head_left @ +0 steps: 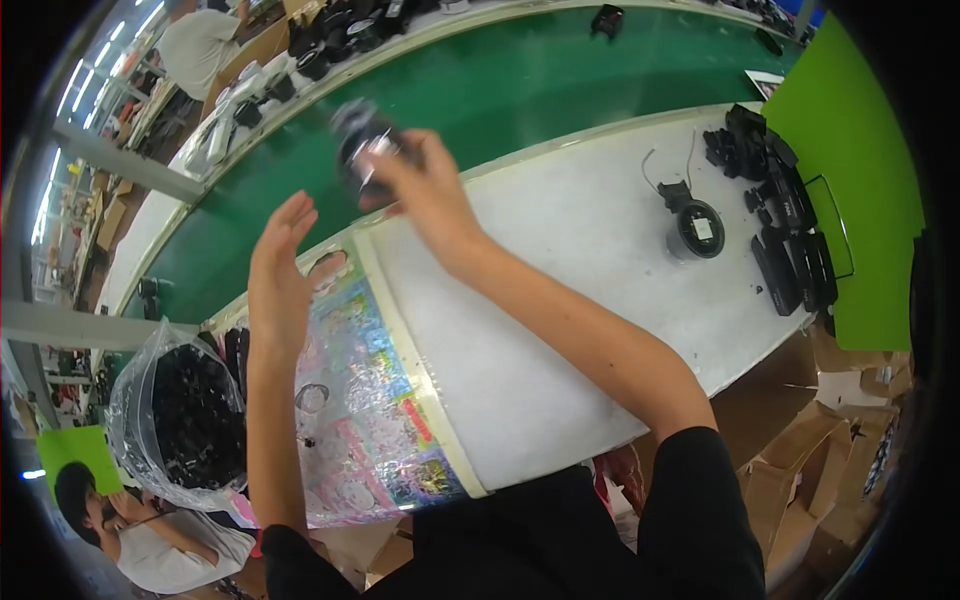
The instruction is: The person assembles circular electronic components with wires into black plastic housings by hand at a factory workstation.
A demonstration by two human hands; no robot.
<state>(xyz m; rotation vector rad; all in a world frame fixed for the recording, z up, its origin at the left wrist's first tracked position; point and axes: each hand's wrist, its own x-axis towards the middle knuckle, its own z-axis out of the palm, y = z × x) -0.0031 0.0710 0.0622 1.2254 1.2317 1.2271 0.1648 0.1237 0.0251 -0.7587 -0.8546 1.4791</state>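
Observation:
My right hand [435,195] grips a black rounded device [362,135] over the near edge of the green belt [520,95]. The device is smeared by motion, so its exact kind cannot be made out. To its lower left, my left hand [282,262] is raised with nothing in it, its fingers stretched out and the thumb apart. It hovers by the edge of a colourful plastic-covered surface [350,420]. A similar black round device [697,230] with a bracket and two thin wires lies on the white tabletop [560,330].
Several black parts [785,220] are piled at the table's right end beside a green panel [850,180]. A clear bag of small black pieces [195,415] stands at the left. Cardboard boxes [810,470] sit low on the right. Other people work at the left.

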